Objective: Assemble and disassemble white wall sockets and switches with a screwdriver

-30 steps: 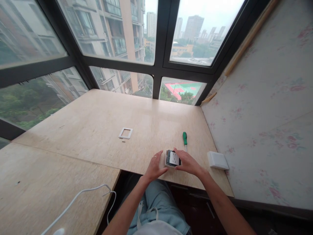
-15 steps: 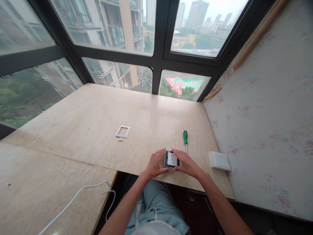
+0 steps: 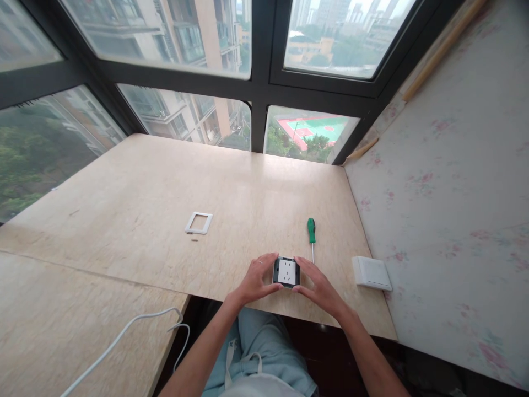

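A wall socket (image 3: 286,272) with a white face and dark frame lies near the front edge of the counter, its slots facing up. My left hand (image 3: 257,280) grips its left side, thumb at the near corner and fingers at the far one. On the opposite side, my right hand (image 3: 317,284) holds it the same way. Just beyond my right hand lies a screwdriver (image 3: 311,234) with a green handle, its shaft pointing toward me. A white square cover frame (image 3: 189,227) rests farther left, with small dark screws (image 3: 194,240) close by.
A white switch box (image 3: 372,273) stands against the flowered wall (image 3: 438,220) at the right. A white cable (image 3: 119,336) runs over the left counter (image 3: 82,309) and hangs off its edge. Dark-framed windows (image 3: 258,88) border the far side.
The socket has turned slightly and now sits squarer between my hands. My right fingers have shifted from over its face to its right edge. The view has tilted a little.
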`<act>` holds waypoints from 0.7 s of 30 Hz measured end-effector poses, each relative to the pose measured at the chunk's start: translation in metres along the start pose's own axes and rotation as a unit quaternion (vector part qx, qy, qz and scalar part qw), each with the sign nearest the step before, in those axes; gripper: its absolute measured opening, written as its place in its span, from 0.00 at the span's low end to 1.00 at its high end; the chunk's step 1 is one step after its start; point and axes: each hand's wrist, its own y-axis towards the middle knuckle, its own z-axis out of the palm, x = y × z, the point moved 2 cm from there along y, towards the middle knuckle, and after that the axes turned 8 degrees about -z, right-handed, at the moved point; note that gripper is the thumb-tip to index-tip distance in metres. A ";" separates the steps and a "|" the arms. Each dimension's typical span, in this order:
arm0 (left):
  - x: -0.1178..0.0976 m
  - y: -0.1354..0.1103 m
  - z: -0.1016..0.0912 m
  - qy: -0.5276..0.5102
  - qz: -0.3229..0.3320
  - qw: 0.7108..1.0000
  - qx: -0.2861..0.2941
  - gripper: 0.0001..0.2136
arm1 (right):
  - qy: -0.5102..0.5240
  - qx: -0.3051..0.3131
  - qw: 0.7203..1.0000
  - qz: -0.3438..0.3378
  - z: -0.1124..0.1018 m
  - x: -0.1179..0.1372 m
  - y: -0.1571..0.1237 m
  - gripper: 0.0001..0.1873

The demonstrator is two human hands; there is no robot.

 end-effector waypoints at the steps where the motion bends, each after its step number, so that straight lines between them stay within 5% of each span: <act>1: 0.000 0.001 -0.001 0.001 0.003 1.000 0.004 0.37 | 0.006 -0.004 1.000 0.002 0.001 0.000 0.000 0.41; 21: 0.000 0.001 -0.001 0.032 -0.007 0.999 0.010 0.36 | 0.070 0.009 0.997 0.013 0.003 -0.004 -0.005 0.40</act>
